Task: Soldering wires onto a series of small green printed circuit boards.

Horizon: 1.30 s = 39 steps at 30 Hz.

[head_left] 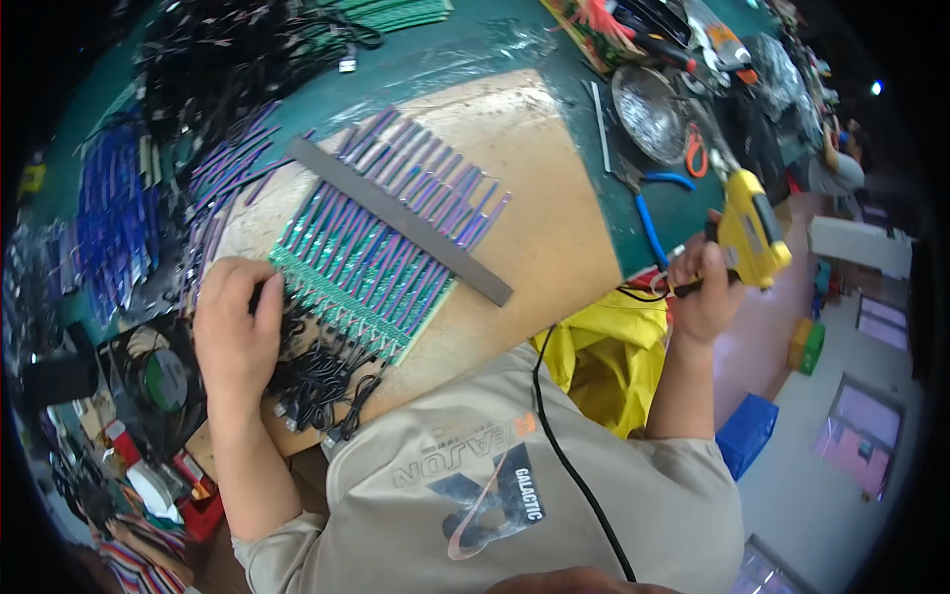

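The left hand (236, 332) is resting palm down, fingers curled and pressing on the black cables (327, 381) at the near edge of the row of purple strips (381, 238), which is lying on a wooden board (539, 228) under a grey bar (401, 220). At three o'clock from the board, the right hand (705, 289) is gripping a yellow glue gun (752, 230), fingers wrapped tightly around its handle. Blue-handled pliers (648, 213) are lying at eleven o'clock from that hand.

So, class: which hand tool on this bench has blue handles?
The pliers lying on the green mat beside the yellow glue gun; the snips beyond have orange handles.
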Tool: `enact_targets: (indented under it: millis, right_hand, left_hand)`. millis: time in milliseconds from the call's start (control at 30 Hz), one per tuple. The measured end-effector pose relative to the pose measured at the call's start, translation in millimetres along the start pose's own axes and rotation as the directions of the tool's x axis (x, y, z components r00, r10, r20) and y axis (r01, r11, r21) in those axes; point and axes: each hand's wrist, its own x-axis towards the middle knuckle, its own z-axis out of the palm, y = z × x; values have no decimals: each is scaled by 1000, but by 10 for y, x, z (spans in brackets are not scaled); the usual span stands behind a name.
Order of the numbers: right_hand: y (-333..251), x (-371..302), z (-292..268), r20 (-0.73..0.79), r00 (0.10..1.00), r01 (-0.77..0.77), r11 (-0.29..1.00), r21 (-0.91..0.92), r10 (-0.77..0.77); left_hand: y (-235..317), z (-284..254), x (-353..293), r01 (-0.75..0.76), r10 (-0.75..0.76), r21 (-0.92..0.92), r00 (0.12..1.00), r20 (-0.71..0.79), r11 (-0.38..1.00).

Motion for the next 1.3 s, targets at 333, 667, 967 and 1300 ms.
enact_targets:
  millis: [333,667,967,1300]
  right_hand:
    - [287,-303,673,431,886,-393,775,496,173]
    - [376,-369,790,488,861,-406,771,491,143]
    - [342,-324,805,481,858,-429,768,476,181]
    - [365,-319,785,495,850,-450,738,502,182]
  left_hand:
    - [23,-168,241,-6,1,45,995,97,999]
    - [-245,-201,1141,279,-137,305,899,-415,910]
    - [206,132,1640,192,-169,48,937,-305,980]
    - [259,-155,1157,-223,272,163,869,-414,961]
